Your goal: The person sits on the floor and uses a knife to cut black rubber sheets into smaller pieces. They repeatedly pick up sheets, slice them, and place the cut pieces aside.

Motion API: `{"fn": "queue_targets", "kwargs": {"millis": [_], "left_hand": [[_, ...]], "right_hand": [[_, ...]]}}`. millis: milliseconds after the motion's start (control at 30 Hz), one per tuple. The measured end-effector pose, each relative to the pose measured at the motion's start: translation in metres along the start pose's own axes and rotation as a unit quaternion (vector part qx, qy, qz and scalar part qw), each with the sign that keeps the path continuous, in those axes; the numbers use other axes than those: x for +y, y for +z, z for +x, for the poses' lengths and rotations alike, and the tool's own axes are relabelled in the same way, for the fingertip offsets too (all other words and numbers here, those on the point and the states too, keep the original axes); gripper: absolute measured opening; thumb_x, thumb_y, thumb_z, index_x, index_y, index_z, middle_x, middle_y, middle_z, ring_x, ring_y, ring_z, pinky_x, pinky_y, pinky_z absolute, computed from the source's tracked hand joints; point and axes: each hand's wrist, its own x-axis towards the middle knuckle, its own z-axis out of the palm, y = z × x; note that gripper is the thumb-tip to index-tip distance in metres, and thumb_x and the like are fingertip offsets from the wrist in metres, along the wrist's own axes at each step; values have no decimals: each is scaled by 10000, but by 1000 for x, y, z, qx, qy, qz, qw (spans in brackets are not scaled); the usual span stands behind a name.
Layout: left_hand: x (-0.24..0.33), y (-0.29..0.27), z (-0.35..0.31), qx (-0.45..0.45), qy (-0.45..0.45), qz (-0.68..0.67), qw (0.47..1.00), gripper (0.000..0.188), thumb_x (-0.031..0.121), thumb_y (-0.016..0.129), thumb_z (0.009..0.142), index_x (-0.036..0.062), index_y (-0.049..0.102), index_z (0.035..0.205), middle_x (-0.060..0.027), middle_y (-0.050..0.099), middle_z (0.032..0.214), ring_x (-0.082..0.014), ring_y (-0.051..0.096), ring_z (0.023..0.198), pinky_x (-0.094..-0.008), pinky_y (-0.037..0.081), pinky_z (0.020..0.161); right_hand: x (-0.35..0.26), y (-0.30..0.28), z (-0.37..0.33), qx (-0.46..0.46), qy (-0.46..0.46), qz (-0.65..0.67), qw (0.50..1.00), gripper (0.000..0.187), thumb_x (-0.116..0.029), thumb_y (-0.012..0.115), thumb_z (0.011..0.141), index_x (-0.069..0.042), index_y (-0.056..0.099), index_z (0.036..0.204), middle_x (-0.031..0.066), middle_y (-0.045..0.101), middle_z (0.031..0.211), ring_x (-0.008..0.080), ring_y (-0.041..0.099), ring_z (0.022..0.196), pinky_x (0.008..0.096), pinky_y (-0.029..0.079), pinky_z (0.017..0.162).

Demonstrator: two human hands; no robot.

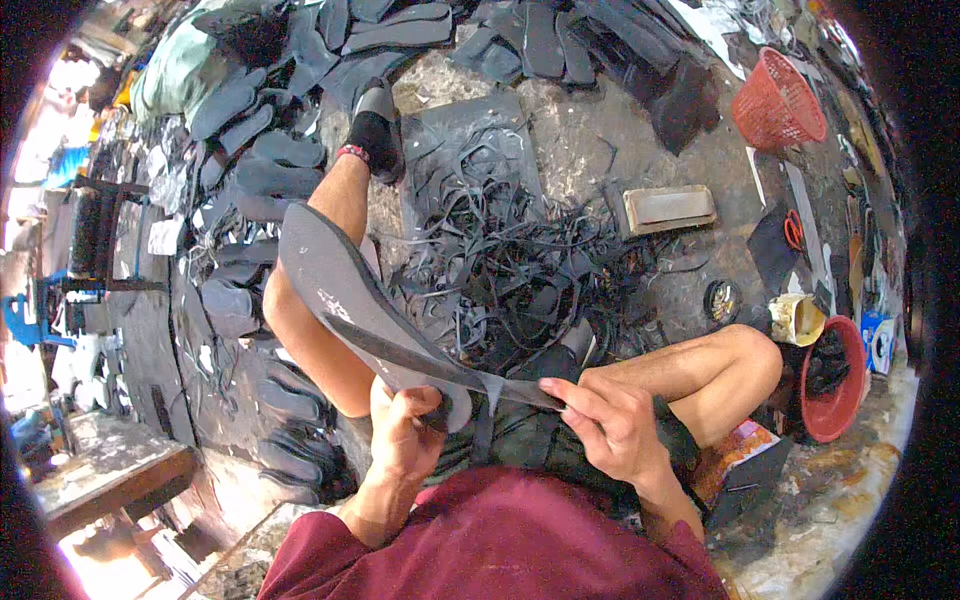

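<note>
My left hand (405,432) is closed around the narrow end of a large dark grey shoe sole (335,272), which slants up and to the left over my lower leg. White scuffs mark the sole's face. A thin dark strip (522,391) runs along its edge and stretches off to the right. My right hand (612,428) pinches the far end of that strip between thumb and fingers. Some of the strip near the sole looks pale and thin. Below on the floor, between my legs, lies a tangled heap of thin black offcuts (510,260).
Several dark soles (287,148) lie stacked to the left and along the back. A pale rectangular block (668,208) sits right of the heap. Further right are a red basket (778,100), orange-handled scissors (794,230), a cream container (795,318) and a red tub (833,428).
</note>
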Motion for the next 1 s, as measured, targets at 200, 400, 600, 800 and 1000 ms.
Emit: {"fn": "queue_targets", "kwargs": {"millis": [200,400,600,800,1000], "left_hand": [[-11,0,-4,21,-20,34,999,538,104,572,697,-18,517,1218,-147,655,1069,-301,658,910,-422,559,808],[-3,-3,0,148,-45,-10,988,432,438,632,828,55,616,1028,-87,672,859,-238,640,738,-359,536,681],[-11,-2,1,128,-29,-11,991,403,394,614,834,42,618,1030,-89,667,841,-236,637,714,-348,531,663],[-12,17,0,110,-5,4,994,449,342,626,820,8,605,1119,-91,677,884,-234,657,763,-349,542,716],[-25,7,0,74,42,61,995,518,296,655,794,-1,543,1204,-70,663,954,-218,648,773,-339,545,717]], "right_hand": [[-10,46,45,38,-41,65,996,510,57,608,787,-113,649,1266,103,492,720,282,515,611,388,433,556],[26,5,-37,-54,71,91,992,302,-4,613,856,-2,677,1151,136,662,854,267,635,754,334,497,699],[35,36,-27,6,62,80,995,333,-38,662,855,-82,688,1185,125,638,844,281,629,731,359,499,653],[35,113,38,132,35,59,989,373,-50,669,866,-130,663,1230,102,594,808,276,596,692,369,483,618],[-5,97,116,151,-16,130,980,354,-111,587,960,-148,617,1310,115,637,887,301,638,761,367,508,668]]}}
